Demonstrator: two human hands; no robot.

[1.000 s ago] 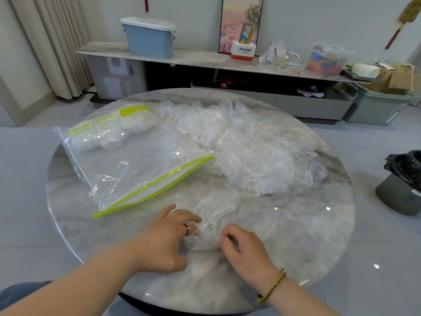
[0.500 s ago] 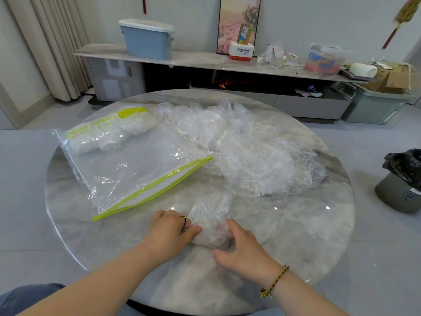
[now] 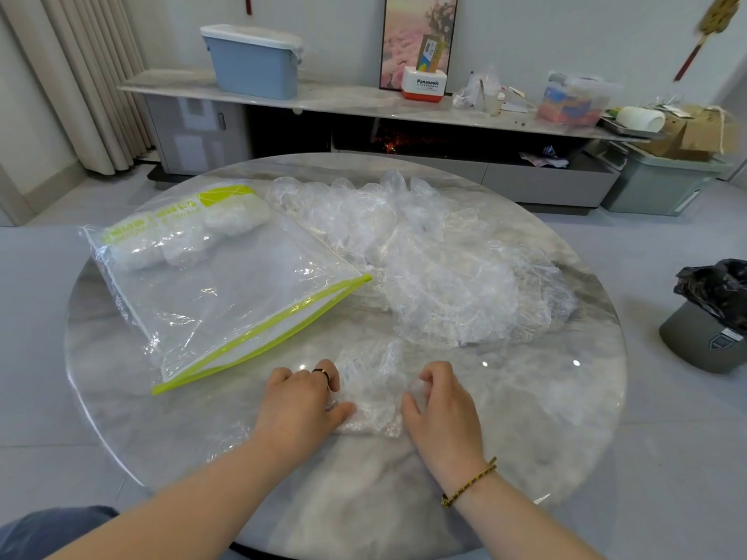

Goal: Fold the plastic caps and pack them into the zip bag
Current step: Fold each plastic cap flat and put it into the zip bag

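One clear plastic cap (image 3: 370, 388) lies crumpled and partly folded on the round marble table (image 3: 566, 390), near its front edge. My left hand (image 3: 301, 406) grips the cap's left side with curled fingers and thumb. My right hand (image 3: 440, 406) pinches its right side. A clear zip bag (image 3: 226, 293) with a lime-green zipper strip lies to the left, its mouth facing me. Several folded white caps (image 3: 190, 240) sit at its far end. A loose heap of unfolded clear caps (image 3: 436, 260) spreads across the table's middle and right.
A grey bin with a black liner (image 3: 711, 317) stands on the floor to the right of the table. Behind the table runs a low cabinet (image 3: 364, 103) with a blue box (image 3: 252, 60), a white and red carton and clutter. Curtains hang at far left.
Both hands have bunched the cap into a narrower bundle between them and now hold it at its two sides, a little apart. The bag and heap have not moved.
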